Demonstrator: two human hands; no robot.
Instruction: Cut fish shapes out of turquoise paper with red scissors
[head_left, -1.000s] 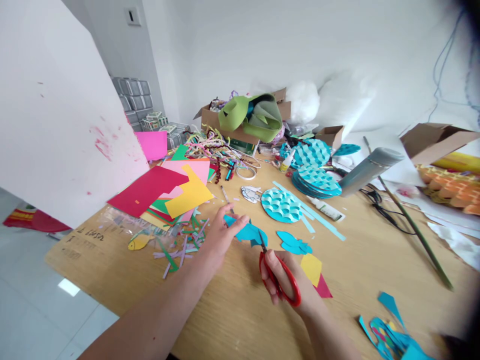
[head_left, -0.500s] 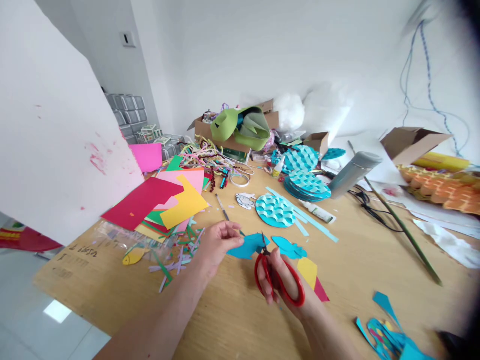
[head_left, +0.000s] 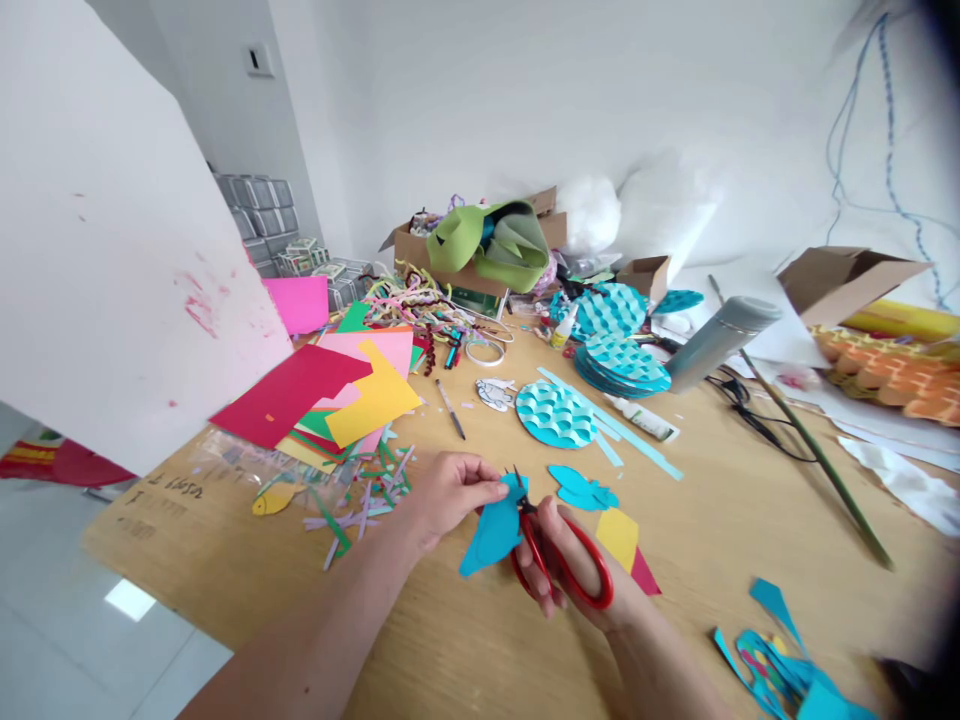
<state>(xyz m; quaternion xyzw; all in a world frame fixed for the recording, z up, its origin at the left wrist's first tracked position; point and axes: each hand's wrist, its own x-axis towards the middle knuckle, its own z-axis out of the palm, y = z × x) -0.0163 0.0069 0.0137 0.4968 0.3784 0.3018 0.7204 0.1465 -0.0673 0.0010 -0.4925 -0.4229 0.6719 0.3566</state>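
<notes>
Between thumb and fingers, my left hand (head_left: 457, 495) pinches a piece of blue paper (head_left: 491, 535) by its upper edge, and the sheet hangs down toward me. My right hand (head_left: 555, 560) grips red-handled scissors (head_left: 589, 575), with its thumb and fingers in the loops. The blades point away from me and stand slightly apart at the right edge of the paper. Just beyond lies a blue paper cutout (head_left: 581, 490), flat on the table. Yellow (head_left: 619, 537) and red paper scraps (head_left: 645, 572) lie right of my right hand.
Coloured paper sheets (head_left: 292, 395) and thin strips (head_left: 364, 500) cover the left side. A pen (head_left: 450, 410), a wavy blue paper disc (head_left: 555, 413) and a glue tube (head_left: 641, 418) lie farther back. A grey bottle (head_left: 720, 345) and a green stick (head_left: 817, 440) are at right.
My left hand has turned the blue paper from pointing sideways to hanging downward, beside the scissors. The scissors stay in my right hand. The view has shifted slightly.
</notes>
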